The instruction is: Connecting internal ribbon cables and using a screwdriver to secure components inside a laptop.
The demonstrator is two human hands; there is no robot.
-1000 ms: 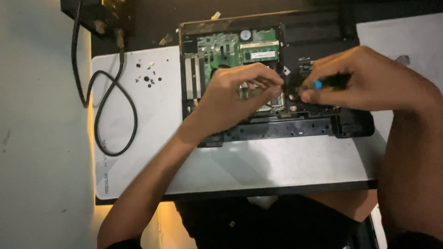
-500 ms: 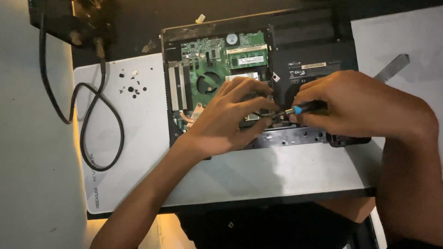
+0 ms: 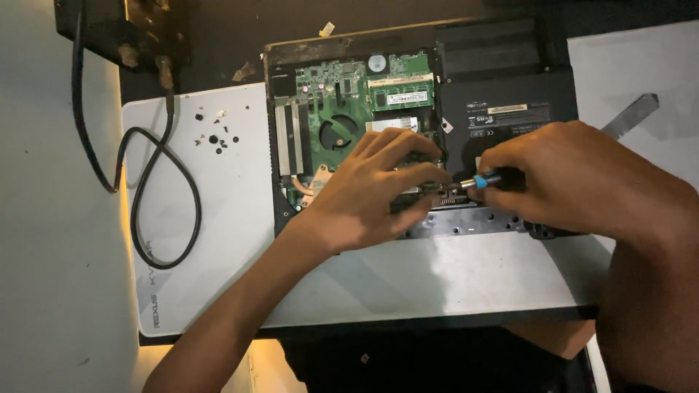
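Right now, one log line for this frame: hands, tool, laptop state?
left hand: fingers on laptop internals | right hand: grips screwdriver, tip at the left fingertips | board exposed | loose screws on mat

An opened black laptop [image 3: 502, 109] is laid underside up in the upper middle of the frame, its cover removed on the left half so that the green circuit board [image 3: 342, 87], a round fan and a memory module are exposed. A small screwdriver [image 3: 484, 178] with a blue and black handle is held nearly level at the centre of the frame, its metal tip pointed left at the laptop's lower edge.
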